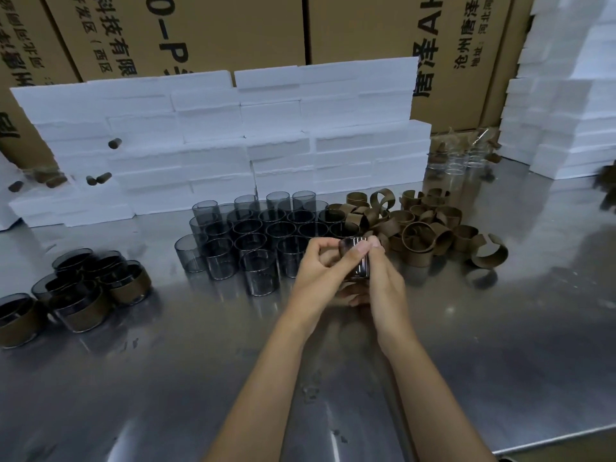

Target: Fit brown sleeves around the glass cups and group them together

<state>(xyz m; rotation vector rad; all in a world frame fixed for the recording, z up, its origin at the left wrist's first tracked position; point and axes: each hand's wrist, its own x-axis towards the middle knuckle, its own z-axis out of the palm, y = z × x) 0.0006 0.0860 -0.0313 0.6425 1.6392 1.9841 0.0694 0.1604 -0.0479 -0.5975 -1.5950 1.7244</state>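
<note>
Both hands are up in the middle, over the shiny metal surface (466, 328), and they hold one glass cup (356, 261) between them. The left hand (320, 278) curls its fingers round the cup from the left side, and the right hand (380, 278) pinches it from the right with the thumb near the rim. So both grips are closed on this one cup. It looks dark and lies tipped on its side in the fingers. I cannot tell if a brown sleeve is already round it (the fingers hide most of it).

The cup is glass, so it is hard, smooth and a bit slippery, and it would break if it fell on the metal. I think the safe place to hold it is round the side wall, not by the thin rim. It looks small and light.

The sleeves are thin curled strips, like card. They look bendy and very light, and they should open wide to wrap round a cup. Pressing too hard could crease one.

Just behind the hands stands the bunch of bare cups (253, 235), upright and packed close. To the right of those lies the heap of brown sleeves (426, 228), all jumbled. Far off to the left sit the finished cups (83, 288) with sleeves on, grouped together.

Behind it all are white foam blocks (216, 135) and big cardboard boxes (233, 28).
</note>
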